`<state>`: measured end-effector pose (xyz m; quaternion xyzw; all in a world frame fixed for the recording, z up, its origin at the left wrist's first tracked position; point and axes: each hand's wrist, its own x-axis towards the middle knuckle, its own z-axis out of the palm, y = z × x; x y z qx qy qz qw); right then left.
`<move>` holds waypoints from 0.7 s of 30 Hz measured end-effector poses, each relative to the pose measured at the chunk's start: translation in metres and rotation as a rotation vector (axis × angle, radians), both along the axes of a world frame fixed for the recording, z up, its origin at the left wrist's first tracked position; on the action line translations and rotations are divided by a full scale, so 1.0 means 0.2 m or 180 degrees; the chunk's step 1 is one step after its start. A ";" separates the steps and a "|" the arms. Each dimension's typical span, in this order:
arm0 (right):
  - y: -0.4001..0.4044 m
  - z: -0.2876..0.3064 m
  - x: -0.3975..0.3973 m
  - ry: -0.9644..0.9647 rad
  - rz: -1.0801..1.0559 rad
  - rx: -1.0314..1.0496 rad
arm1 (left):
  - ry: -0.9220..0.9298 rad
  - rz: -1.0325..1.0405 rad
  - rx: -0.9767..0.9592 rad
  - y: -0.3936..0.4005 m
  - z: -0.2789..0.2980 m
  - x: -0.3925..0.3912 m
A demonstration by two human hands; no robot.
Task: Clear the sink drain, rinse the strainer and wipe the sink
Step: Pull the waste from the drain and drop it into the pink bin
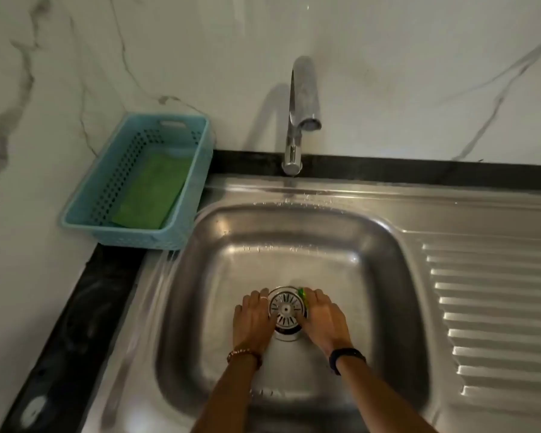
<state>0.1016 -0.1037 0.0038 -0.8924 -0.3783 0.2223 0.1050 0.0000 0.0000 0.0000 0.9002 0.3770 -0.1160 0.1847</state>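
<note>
A round steel strainer with slotted holes sits tilted over the drain opening in the bottom of the steel sink. My left hand grips the strainer's left rim, thumb against its edge. My right hand holds the right rim. A small green scrap lies at the strainer's upper right edge, by my right fingertips; what it is I cannot tell.
A chrome tap arches over the sink's back edge, no water running. A blue perforated basket with a green cloth stands at the back left. A ribbed drainboard lies to the right. Marble wall behind.
</note>
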 end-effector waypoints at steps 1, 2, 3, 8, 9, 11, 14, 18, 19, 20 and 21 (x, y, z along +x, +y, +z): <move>0.01 -0.03 0.01 0.0119 -0.0157 0.0018 | 0.0038 0.0121 -0.0098 0.01 -0.02 0.01; 0.02 -0.05 0.02 0.0200 -0.0324 0.0117 | -0.0023 0.0299 -0.0189 0.02 -0.04 0.03; 0.03 -0.07 0.01 0.0245 -0.0401 0.0087 | -0.0059 0.0489 -0.0340 0.02 -0.05 0.04; 0.09 -0.11 -0.01 0.0548 -0.1222 0.0371 | -0.0625 0.1467 -0.1189 0.01 -0.10 0.09; 0.10 -0.10 -0.02 0.0676 -0.1447 0.0430 | -0.0727 0.1689 -0.1316 0.01 -0.10 0.10; 0.11 -0.10 -0.02 0.0913 -0.1761 0.0540 | -0.0840 0.2014 -0.1474 0.01 -0.09 0.11; 0.08 -0.07 -0.03 0.1219 -0.1985 0.0796 | -0.1057 0.2312 -0.1628 0.01 -0.06 0.09; 0.04 0.05 -0.07 0.1580 -0.2470 0.1612 | -0.1840 0.3138 -0.2111 0.01 0.10 0.06; 0.03 0.10 -0.08 0.1732 -0.2613 0.1882 | -0.2086 0.3424 -0.2407 0.01 0.15 0.05; 0.02 0.15 -0.10 0.1852 -0.2712 0.2120 | -0.2359 0.3689 -0.2788 0.00 0.20 0.03; 0.01 0.21 -0.13 0.1938 -0.2765 0.2307 | -0.2603 0.3879 -0.3191 -0.01 0.26 0.02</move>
